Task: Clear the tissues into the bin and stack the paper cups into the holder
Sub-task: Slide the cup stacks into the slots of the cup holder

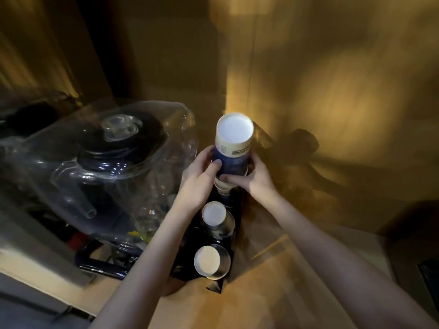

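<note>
Both hands, left hand (199,179) and right hand (255,179), flank the inverted blue-and-cream paper cup (232,148) above the black cup holder (213,245); the clear plastic water bottle (107,167) lies left of them.

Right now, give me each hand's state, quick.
Left hand: closed around the stack of paper cups, gripping its left side.
Right hand: closed on the same stack, gripping its lower right side.

A clear water jug (114,162) sits on the wooden counter (249,302).

The clear water jug (99,172) crowds the cup holder's (213,279) left; its right side seems open.
</note>
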